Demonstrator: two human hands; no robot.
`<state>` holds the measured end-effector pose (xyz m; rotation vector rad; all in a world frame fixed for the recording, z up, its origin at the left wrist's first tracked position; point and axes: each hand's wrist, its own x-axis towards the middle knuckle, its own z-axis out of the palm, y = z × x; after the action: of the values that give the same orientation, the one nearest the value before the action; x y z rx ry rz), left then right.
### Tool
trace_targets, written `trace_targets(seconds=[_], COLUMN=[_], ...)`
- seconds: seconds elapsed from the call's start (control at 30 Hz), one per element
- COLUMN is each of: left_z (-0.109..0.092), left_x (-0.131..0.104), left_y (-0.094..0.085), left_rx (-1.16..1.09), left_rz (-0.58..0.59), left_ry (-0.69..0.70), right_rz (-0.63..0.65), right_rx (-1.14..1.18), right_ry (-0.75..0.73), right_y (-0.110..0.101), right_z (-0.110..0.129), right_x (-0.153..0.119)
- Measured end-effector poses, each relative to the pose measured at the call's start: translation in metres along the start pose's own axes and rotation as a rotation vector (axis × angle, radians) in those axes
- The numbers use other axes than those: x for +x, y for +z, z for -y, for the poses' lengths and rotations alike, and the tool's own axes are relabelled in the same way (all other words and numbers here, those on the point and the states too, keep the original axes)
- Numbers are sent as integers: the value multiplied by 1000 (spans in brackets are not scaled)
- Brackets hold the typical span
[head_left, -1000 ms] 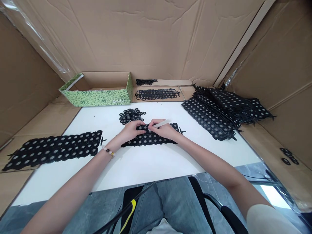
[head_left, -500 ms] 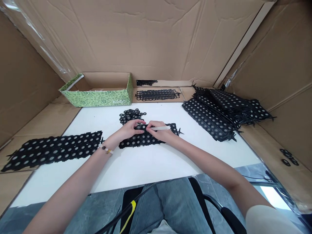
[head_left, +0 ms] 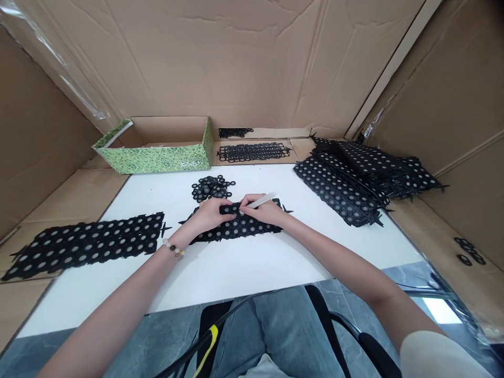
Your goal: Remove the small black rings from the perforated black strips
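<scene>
One dotted black sheet [head_left: 244, 227] seems mid-probing, left hand [head_left: 212, 213] pinching it, right hand [head_left: 261, 209] gripping white stick [head_left: 263, 200]; next likely needs steadiness.

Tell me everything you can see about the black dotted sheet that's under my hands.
The black dotted sheet is a long strip covered in rows of pale grey round spots, with ragged edges and spiky tabs at both ends. It looks like rubber or plastic. It lies crosswise on the white table, partly hidden by your hands. Your left hand rests on it; your right hand holds a pale stick over it, though whether the tip touches is unclear.
</scene>
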<state>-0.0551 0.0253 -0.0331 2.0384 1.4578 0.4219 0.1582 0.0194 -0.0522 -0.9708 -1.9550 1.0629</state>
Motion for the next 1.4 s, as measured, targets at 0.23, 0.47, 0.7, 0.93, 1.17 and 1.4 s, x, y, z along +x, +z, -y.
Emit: trace_targets(seconds=[0.23,0.47,0.7,0.93,1.17,1.4], left_z=[9,14,15,19,11,-7], left_x=[5,10,12,9,4,0], left_y=[-1,-9,-15,-16,-18,6], left_rx=[-307,-315,-279,-284,-72,208], left_rz=[-21,45,98,123,152,-150], left_ry=[-15,-19,-5,6,108,-15], right_rz=[-173,-192,-196,-193,-161,-156], right_rx=[-256,-334,-281,-262,62,71], right_ry=[-150,-162,-117,-125,4,-10], right_y=[16,21,21,23,7,6], right_z=[0,0,1,-2,-4,-10], right_x=[-4,-2,-2,1,-2,-5])
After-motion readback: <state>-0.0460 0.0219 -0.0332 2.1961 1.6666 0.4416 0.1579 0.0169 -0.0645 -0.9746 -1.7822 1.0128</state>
